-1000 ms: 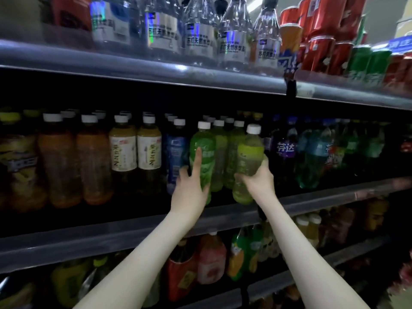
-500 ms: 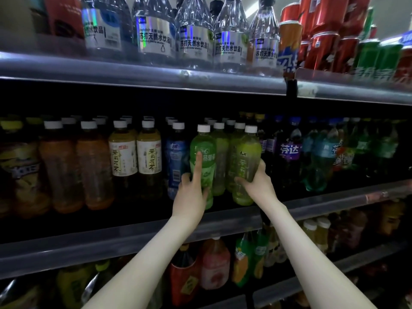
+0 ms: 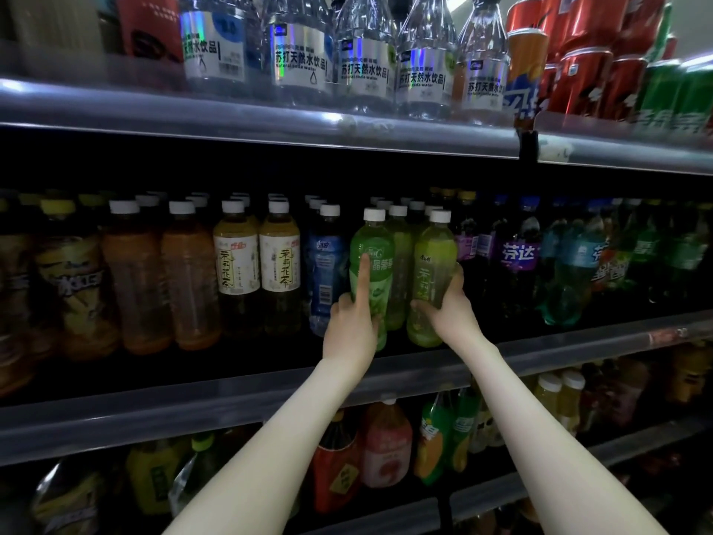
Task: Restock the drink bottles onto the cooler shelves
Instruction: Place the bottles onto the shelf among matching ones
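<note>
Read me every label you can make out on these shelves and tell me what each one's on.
"苏打天然水饮品": water bottles, top shelf.
"茉莉花茶": white-labelled tea bottles.
"芬达": purple bottle.
Partly covered, unreadable: green bottle, yellow-green bottle.
Cans: blurred.

Bottom-shelf bottles dim, blurred.

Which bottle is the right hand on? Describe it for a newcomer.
Look at the middle shelf, front row, just left of the purple bottles. The yellow-green bottle with a white cap, gripped low by the right hand, is paler and yellower than the brighter green bottle on its left.
</note>
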{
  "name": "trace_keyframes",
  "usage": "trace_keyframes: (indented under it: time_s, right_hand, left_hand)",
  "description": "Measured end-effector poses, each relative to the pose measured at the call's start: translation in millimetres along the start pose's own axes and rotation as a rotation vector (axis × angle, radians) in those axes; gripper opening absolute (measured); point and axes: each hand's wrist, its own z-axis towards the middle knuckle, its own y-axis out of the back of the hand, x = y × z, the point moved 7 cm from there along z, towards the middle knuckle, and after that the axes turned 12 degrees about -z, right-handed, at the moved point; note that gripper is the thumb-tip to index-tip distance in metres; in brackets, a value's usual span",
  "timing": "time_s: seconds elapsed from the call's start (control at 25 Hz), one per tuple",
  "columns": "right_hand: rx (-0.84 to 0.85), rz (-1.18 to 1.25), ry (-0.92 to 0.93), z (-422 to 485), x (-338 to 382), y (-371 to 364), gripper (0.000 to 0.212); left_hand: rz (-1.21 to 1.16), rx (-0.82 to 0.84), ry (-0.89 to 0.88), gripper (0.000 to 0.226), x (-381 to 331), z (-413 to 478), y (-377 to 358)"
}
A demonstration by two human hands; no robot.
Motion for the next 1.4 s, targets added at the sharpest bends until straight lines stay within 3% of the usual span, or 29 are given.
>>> trace_keyframes:
  time_s: [0.24, 0.52, 0.64, 0.76, 0.84, 1.04, 1.16, 1.28, 1.4]
  right_hand:
    - [-0.055, 0.029, -0.013, -3.5, -3.3, -3.6, 0.102]
    - [-0.182, -0.037, 0.060, -33.3, -0.3, -11.3, 0.090]
    - [-0.290, -0.083, 0.169, -72.6, 10.8, -18.6, 0.075]
    - [-0.256, -0.072, 0.338, -135.4, 20.8, -56.7, 0.061]
    - [-0.168, -0.092, 0.380, -181.5, 13.7, -97.6, 0.055]
    - [0.372, -0.213, 0.211, -317.4, -29.6, -241.2, 0.049]
    - [0.599, -0.307, 0.113, -417.2, -58.2, -332.8, 0.047]
    - [0.871, -0.407, -0.022, -516.6, -99.0, -418.8, 0.046]
    - [1.009, -0.518, -0.088, -602.3, -166.5, -498.5, 0.056]
  left_hand:
    - [-0.013, -0.020, 0.031, 0.105, 0.1, 0.2, 0.3]
    - [-0.144, 0.006, 0.177, 0.105, 5.9, 4.2, 8.1]
    - [-0.113, -0.062, 0.009, 0.086, -9.1, -25.4, 22.4]
    - [-0.133, -0.080, -0.267, 0.055, -2.9, -98.3, 41.3]
    - [-0.121, 0.026, -0.290, 0.045, 32.7, -162.6, 48.8]
    - [-0.016, 0.224, 0.114, 0.048, 182.7, -337.4, 78.3]
    - [0.060, 0.314, 0.373, 0.051, 274.2, -455.4, 102.4]
    - [0.126, 0.405, 0.505, 0.048, 350.6, -573.5, 115.2]
    - [0.170, 0.446, 0.561, 0.049, 418.8, -677.3, 108.4]
